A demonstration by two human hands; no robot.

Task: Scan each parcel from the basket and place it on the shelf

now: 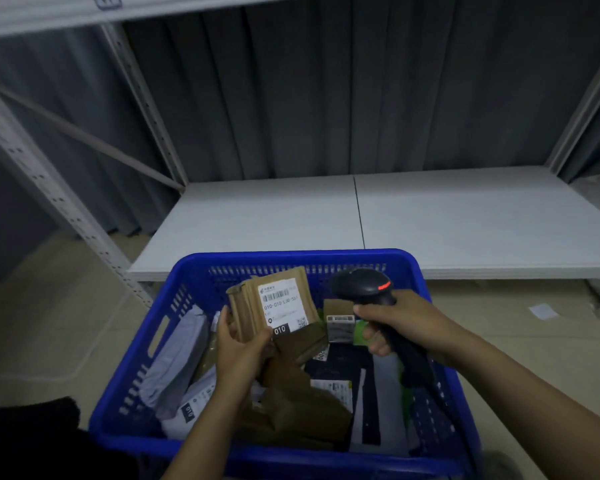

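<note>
Left hand (240, 348) grips a brown parcel (274, 308) over the blue basket (146, 344) — right hand (399, 320) clutches the scanner (364, 287).

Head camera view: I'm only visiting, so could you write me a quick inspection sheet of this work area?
Surface: white shelf board, two panels meeting at a seam.
Job's things: blue plastic basket holds mixed parcels; brown paper parcel with white barcode label raised above it; black handheld scanner beside the label.
Clutter: white paper scrap on the floor.
Hands: left hand grips the parcel; right hand grips the scanner.
Cables: nothing seen.
Surroundings: dark grey curtain behind grey metal shelf posts.
</note>
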